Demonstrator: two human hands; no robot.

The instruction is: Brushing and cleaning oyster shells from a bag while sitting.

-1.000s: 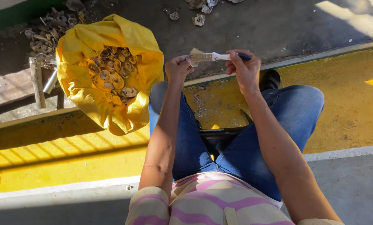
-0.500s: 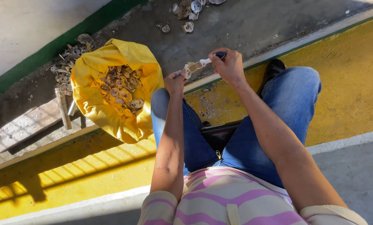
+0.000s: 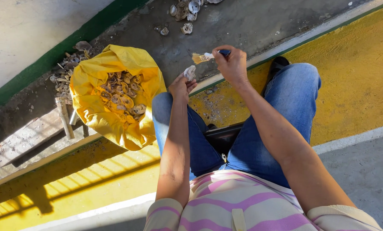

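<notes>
The left hand [image 3: 180, 87] pinches a small pale grey oyster shell [image 3: 190, 72] between thumb and fingertips, fingers closed round its lower end so the shell stands up above the left knee. The right hand [image 3: 232, 64] is curled shut round the dark handle of a small paintbrush with a light ferrule and tan bristles [image 3: 204, 56]. The brush's long axis runs nearly level, handle to the right inside the fist, bristles pointing left. The bristle tip sits just above and slightly right of the shell, near it but apart; the shell lies down and to the left of the bristles, so the right hand is the nearer one to bring them together.

To the left of the left knee, an open yellow plastic sack full of brownish oyster shells [image 3: 114, 94] rests on the dark concrete gutter [image 3: 242, 25], its lower edge draping over the yellow-painted kerb [image 3: 354, 81]. More loose shells [image 3: 185, 10] lie at the gutter's far edge, well apart from the hands. Between sack and hands the gutter shows bare concrete, leaving free room ahead of the knees.
</notes>
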